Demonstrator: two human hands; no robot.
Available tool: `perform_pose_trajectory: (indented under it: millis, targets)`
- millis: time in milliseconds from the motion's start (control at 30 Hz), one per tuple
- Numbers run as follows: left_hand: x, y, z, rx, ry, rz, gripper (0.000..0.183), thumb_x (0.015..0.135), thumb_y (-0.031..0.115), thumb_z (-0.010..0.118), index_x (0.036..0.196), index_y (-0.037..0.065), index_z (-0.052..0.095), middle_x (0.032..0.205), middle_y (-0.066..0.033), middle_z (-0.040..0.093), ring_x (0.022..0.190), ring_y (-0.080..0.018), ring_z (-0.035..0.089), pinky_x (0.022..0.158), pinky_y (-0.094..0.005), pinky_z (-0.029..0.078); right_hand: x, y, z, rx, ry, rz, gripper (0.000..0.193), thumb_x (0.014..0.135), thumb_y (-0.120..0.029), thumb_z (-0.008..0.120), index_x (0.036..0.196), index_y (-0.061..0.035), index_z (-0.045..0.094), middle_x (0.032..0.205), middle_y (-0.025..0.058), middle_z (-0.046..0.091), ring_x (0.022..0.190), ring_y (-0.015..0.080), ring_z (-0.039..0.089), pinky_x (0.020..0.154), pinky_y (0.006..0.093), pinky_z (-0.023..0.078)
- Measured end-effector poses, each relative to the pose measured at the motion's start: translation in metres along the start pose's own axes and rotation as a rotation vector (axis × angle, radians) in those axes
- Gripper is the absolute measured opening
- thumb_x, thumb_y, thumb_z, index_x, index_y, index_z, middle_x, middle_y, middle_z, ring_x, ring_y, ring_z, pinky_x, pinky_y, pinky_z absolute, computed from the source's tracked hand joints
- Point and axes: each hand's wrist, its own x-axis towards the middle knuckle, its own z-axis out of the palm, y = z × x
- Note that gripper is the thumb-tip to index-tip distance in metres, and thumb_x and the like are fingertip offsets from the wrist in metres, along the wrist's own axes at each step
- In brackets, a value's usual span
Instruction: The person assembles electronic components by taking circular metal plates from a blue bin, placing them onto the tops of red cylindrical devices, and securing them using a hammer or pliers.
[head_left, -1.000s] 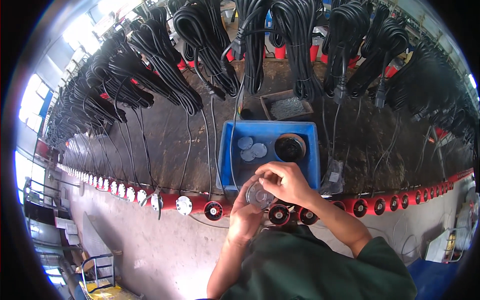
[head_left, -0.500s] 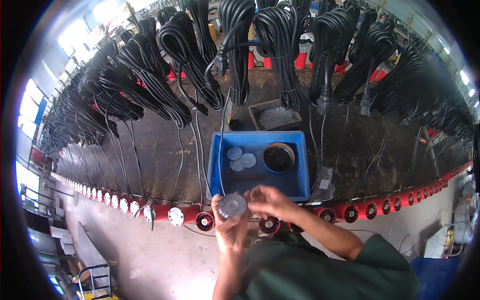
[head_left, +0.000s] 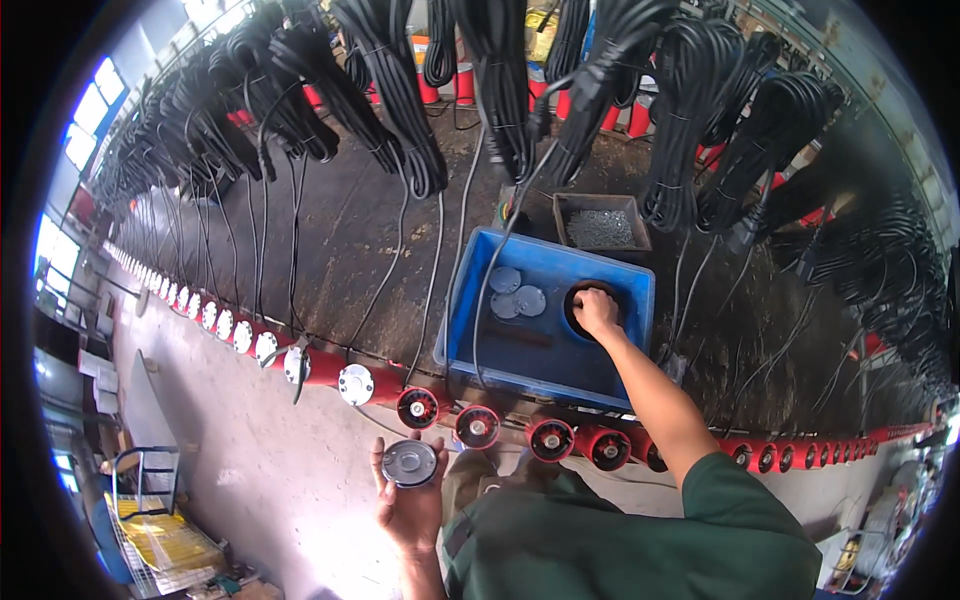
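My left hand [head_left: 414,512] holds a round grey metal cap [head_left: 409,464], its ringed face up, in front of the bench edge. My fingers wrap around its rim. With the arm stretched forward, my right hand [head_left: 596,311] reaches down into a round bowl [head_left: 569,306] of dark contents. Its fingers are curled together, and the tips are hidden inside, so what they pinch does not show. The bowl stands in a blue plastic tray [head_left: 545,388]. Several flat grey discs [head_left: 529,300] lie in the tray's left part.
Behind the tray sits a box [head_left: 645,240] of small metal pieces. Red cylindrical housings [head_left: 477,427] line the bench edge, some at left capped with white discs [head_left: 355,384]. Bundled black cables [head_left: 683,130] hang above the dark bench [head_left: 340,260], with leads trailing down.
My right hand has left the cap and moved forward into the bowl. My left hand has lowered toward me, still holding the cap. The view has turned and shifted.
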Motion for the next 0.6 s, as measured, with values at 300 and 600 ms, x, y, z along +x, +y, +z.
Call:
perform_pose_trajectory:
  millis: [300,600]
  targets:
    - [0.044,0.048,-0.019,0.087,0.085,-0.11,0.07,0.09,0.017,0.071,0.155,0.02,0.043,0.152,-0.0271,0.051,0.137,-0.0537,0.054,0.117,-0.0646,0.042,-0.001,-0.024,-0.024,0.024,-0.024,0.123,0.015,0.089,-0.024,0.077,0.101,-0.0167,0.083,0.103,0.0148,0.078,0.098,0.0389,0.075,0.087,0.0521,0.061]
    - [0.081,0.091,-0.053,0.088,0.035,-0.207,0.063,0.093,0.018,0.07,0.152,0.019,0.048,0.152,-0.0265,0.053,0.133,-0.0517,0.058,0.112,-0.0588,0.049,-0.022,-0.004,-0.057,0.35,0.104,0.255,0.02,0.09,-0.021,0.083,0.102,-0.0051,0.085,0.085,0.0118,0.081,0.07,0.0178,0.077,0.07,0.0307,0.059]
